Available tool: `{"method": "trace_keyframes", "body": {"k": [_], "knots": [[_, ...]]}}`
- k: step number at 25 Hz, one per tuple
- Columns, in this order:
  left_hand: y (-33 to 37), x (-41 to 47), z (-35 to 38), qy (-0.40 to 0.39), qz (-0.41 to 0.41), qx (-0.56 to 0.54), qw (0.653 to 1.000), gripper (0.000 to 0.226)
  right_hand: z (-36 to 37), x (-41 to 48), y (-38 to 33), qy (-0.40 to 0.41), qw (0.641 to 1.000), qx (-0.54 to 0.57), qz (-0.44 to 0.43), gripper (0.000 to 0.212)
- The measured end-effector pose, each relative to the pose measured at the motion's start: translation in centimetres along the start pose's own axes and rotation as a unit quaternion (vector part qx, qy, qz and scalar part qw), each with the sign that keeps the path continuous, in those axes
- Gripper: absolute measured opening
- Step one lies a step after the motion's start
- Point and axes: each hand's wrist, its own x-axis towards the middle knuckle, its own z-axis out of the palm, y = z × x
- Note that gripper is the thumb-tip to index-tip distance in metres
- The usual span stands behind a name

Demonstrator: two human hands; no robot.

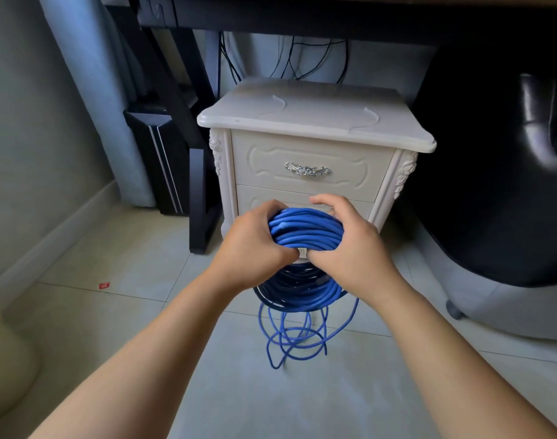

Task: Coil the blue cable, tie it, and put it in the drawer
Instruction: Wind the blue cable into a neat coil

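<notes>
A thick coil of blue cable [305,231] hangs upright in front of a cream nightstand [315,122]. My left hand [255,245] grips the coil's left side, fingers curled round the bundle. My right hand [350,245] grips its right side, thumb over the top. Between my hands, under the bundle, a small pale strip shows; I cannot tell what it is. The coil's lower part drops below my hands, and loose blue loops [297,337] trail on the floor tiles. The top drawer [312,160] with a silver handle [307,169] is closed. My hands partly hide the lower drawer.
A black table leg [201,198] and a dark flat case [163,160] stand left of the nightstand. A black chair [505,185] with a grey base fills the right. Black wires hang behind the nightstand. A small red scrap [104,285] lies on the tiles.
</notes>
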Motion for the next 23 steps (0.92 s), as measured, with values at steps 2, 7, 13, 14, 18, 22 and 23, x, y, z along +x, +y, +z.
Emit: {"method": "trace_keyframes", "body": {"k": [2,7,13,14,18,22,23], "knots": [[0.2,-0.1,-0.1,0.02,-0.022,-0.036,0.999,0.035,-0.5,-0.1,0.2,-0.019,0.996,0.073,0.045,0.068],[0.0,0.1,-0.8,0.054,-0.106,-0.165,0.979,0.027,-0.7,-0.3,1.4,-0.055,0.969,0.206,0.126,0.054],[-0.2,0.4,-0.5,0.146,-0.189,-0.327,0.914,0.017,1.5,-1.3,1.4,-0.088,0.923,0.308,0.212,0.046],[-0.1,0.3,-0.2,0.149,-0.201,-0.356,0.9,0.015,2.1,-1.4,1.3,-0.071,0.912,0.342,0.217,0.045],[0.5,-0.8,1.6,0.108,-0.222,-0.406,0.88,0.015,2.7,-1.0,1.5,0.037,0.858,0.439,0.266,0.04],[0.2,-1.4,2.0,0.016,-0.234,-0.388,0.891,0.016,2.2,-0.6,2.3,0.086,0.843,0.434,0.305,0.039],[0.1,-1.3,1.8,-0.017,-0.236,-0.366,0.9,0.025,1.9,-0.4,2.4,0.104,0.847,0.423,0.304,0.039]]}}
